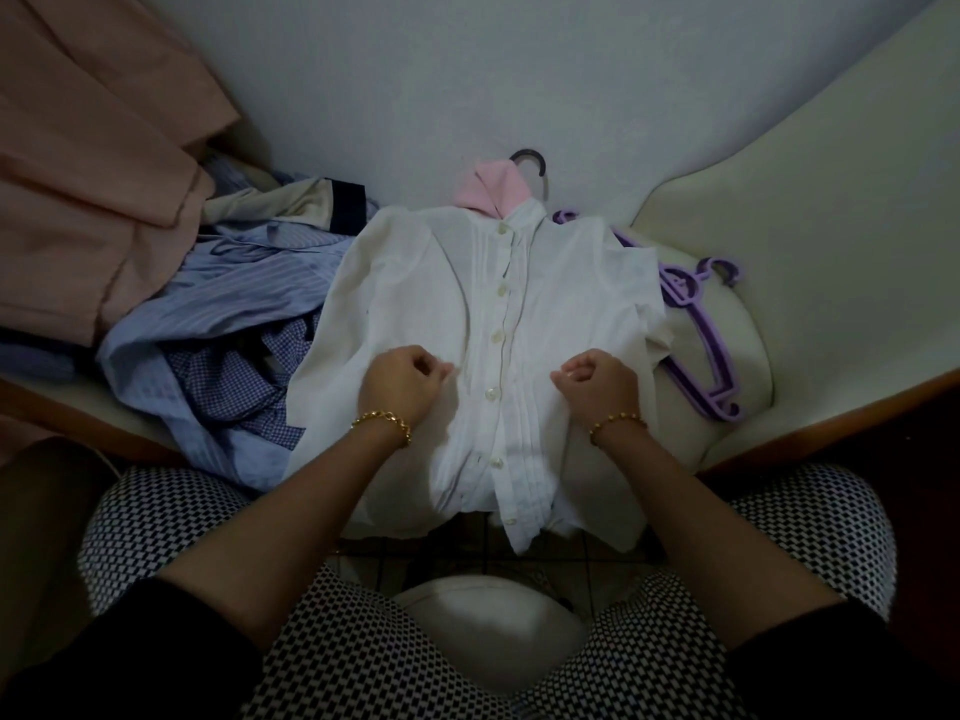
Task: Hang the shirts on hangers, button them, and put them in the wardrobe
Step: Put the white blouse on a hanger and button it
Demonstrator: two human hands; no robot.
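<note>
White shirt (561,304) flat and front up on a cream cushion (727,226), collar on the far side from the person, hem hanging over the cushion's near edge; buttons (497,335) in a row down the shirt's middle, the front looking closed along that row; dark hanger hook (532,163) sticking out just beyond the shirt's collar, with a pink cloth (493,192) touching the collar on its left.

Left hand (402,379) resting on the shirt just left of the button row, fingers curled, thumb against forefinger; right hand (597,379) resting on the shirt just right of the row, curled like a fist; hands apart, the button row between them; impossible to tell whether either pinches a fold of cloth or holds nothing; gold bracelets (382,423) on both wrists, over the shirt's lower half.

Purple hangers (696,324) just right of the shirt, partly under its sleeve; blue striped shirt (208,304) crumpled just left of the white shirt, touching its sleeve; blue checked shirt (234,376) also left of the white shirt, nearer the person; peach cloth (88,148) in folds well to the left of the white shirt; patterned trousers (156,511) on the near side of the shirt's hem.
</note>
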